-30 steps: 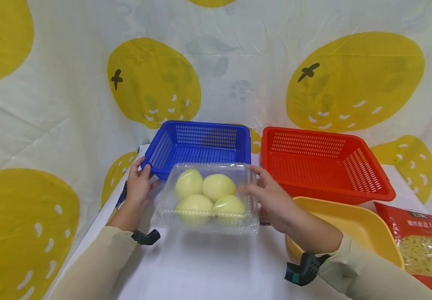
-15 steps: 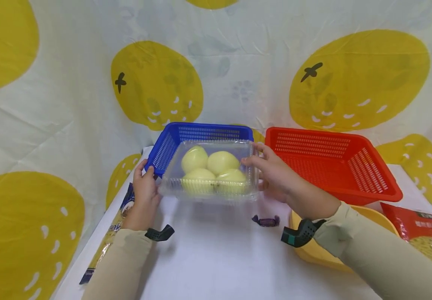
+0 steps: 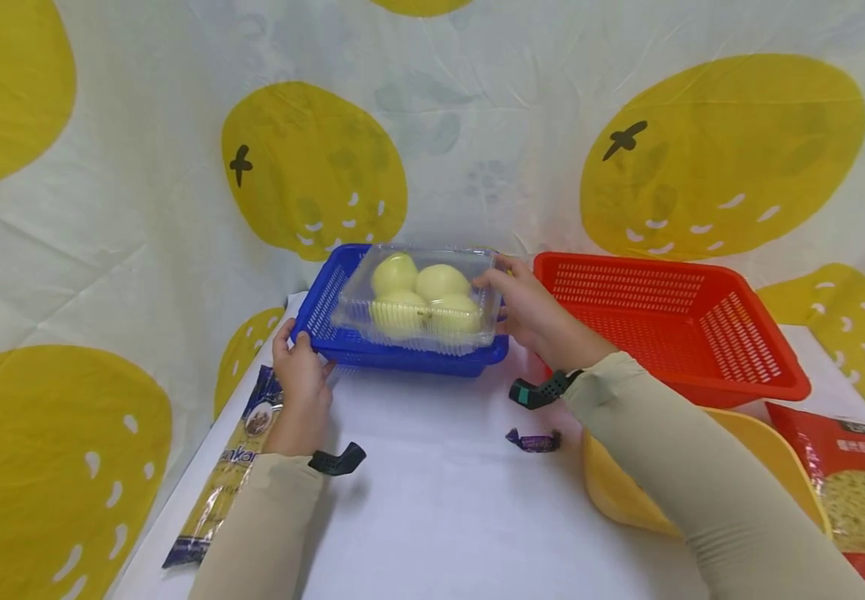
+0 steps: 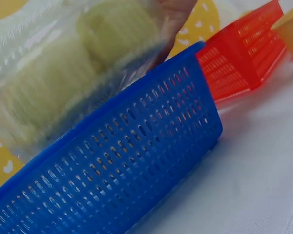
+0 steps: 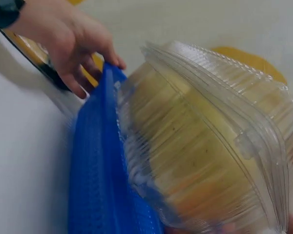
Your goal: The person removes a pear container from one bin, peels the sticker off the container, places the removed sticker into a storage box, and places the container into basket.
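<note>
In the head view, my left hand (image 3: 300,383) pinches the front left corner of the blue plastic basket (image 3: 402,361), thumb against the rim. My right hand (image 3: 533,312) grips the right side of a clear plastic clamshell box (image 3: 361,293) with several pale yellow-green round fruits (image 3: 442,283) inside. The lid is closed. The box is tilted over the basket's opening, its front edge close above the front rim. In the right wrist view, the ribbed box wall (image 5: 200,122) overlaps the blue rim. The left wrist view has the fruits behind the basket's slotted side (image 4: 117,151).
To the right stands a red basket (image 3: 672,333), with a yellow basin (image 3: 627,492) in front of it. Far right lies a red pasta bag (image 3: 852,492). A purple wrapped candy (image 3: 534,441) is on the white table. A long spaghetti pack (image 3: 226,475) lies beside the left arm.
My right hand has carried the clamshell box forward, from in front of the blue basket to over its opening. The left hand stays at the basket's corner.
</note>
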Available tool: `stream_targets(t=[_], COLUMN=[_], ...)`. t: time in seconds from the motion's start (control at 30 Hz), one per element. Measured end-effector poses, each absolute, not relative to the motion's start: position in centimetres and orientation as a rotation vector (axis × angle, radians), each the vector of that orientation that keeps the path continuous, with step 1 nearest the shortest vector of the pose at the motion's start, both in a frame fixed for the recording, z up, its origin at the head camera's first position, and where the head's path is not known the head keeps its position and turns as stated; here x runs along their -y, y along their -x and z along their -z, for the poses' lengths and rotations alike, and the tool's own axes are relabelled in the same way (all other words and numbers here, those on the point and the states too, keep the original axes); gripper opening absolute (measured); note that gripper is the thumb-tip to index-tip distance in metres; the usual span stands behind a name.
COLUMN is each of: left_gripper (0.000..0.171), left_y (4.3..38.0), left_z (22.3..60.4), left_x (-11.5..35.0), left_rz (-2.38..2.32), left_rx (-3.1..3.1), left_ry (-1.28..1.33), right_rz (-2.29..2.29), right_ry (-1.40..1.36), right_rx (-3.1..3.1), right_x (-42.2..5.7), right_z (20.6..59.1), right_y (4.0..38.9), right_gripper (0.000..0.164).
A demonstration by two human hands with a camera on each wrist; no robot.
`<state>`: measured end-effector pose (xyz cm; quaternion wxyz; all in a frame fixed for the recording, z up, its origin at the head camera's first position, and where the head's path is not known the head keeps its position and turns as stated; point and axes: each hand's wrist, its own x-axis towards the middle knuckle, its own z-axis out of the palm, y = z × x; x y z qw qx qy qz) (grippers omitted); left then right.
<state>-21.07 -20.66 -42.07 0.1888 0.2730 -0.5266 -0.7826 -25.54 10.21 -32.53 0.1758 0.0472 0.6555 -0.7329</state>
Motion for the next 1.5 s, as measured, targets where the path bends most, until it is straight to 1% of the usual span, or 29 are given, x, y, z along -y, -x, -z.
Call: stream_targets(t=[0.17, 0.33, 0.5, 0.83, 1.13, 1.4, 1.5], left_gripper=[0.043, 0.044, 0.044, 0.043, 0.044, 0.045, 0.045], left_y=[21.1, 21.1, 21.2, 21.2, 21.0, 21.1, 21.0], left_z=[42.0, 42.2, 42.5, 42.8, 42.8, 42.9, 42.9], left_x=[20.6, 20.8, 20.8, 20.6, 20.8, 21.1, 21.1], left_rz=[2.19, 2.181, 2.179, 2.203, 2.189, 2.171, 2.163], left_rx=[1.491, 1.49, 1.496, 1.537, 1.574, 1.593, 1.597], left_ry=[-0.787, -0.794, -0.796, -0.784, -0.787, -0.79, -0.785], right_rz=[2.094, 2.073, 2.009, 1.922, 1.975, 1.975, 1.983], right_ry=[-0.128, -0.129, -0.177, -0.177, -0.06, 0.071, 0.101], right_rx=[-1.875, -1.896, -1.939, -2.053, -1.927, -1.845, -1.816], right_x=[-9.2, -7.9, -7.0, -7.0, -7.1, -7.2, -7.1], right_z=[33.1, 34.1, 34.9, 36.1, 36.4, 37.4, 37.8], right_y=[27.6, 29.0, 29.5, 30.2, 31.8, 32.7, 33.2], right_gripper=[0.085, 0.081, 0.079, 0.084, 0.084, 0.096, 0.097])
